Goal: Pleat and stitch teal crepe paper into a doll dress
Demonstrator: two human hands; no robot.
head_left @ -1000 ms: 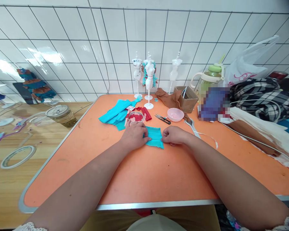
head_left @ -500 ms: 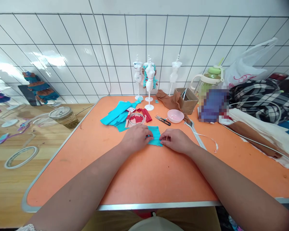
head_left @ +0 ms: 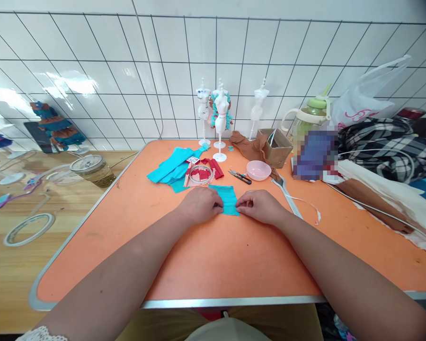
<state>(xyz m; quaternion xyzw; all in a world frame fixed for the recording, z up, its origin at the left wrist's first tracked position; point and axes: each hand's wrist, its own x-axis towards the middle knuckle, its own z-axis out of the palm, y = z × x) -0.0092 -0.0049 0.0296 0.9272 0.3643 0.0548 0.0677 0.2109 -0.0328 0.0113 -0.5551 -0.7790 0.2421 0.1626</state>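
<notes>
A small turquoise piece of crepe paper (head_left: pixel 229 198), creased in crosswise lines, lies flat on the orange table. At its lower left edge the fingers of my left hand (head_left: pixel 200 204) are bent and pinch the paper. My right hand (head_left: pixel 258 205) grips the opposite edge between thumb and fingertips, the other fingers curled. Just beyond lie a roll of clear tape (head_left: pixel 201 183) on red and pink scraps (head_left: pixel 216 168), and black-handled thread snips (head_left: pixel 240 176). A larger heap of turquoise crepe paper (head_left: pixel 173 166) lies to the far left.
White dress-form mannequins (head_left: pixel 220 118) stand at the back near the tiled wall. A pink bowl (head_left: pixel 258 170), a cardboard box (head_left: pixel 275 148) and brown crumpled material (head_left: pixel 248 145) are behind my right hand. A lidded jar (head_left: pixel 92 169) stands on the wooden surface at left.
My left hand has slid slightly left and down, so more of the paper's upper left corner shows. My right hand stays nearly still at its edge. The view has tilted a little.
</notes>
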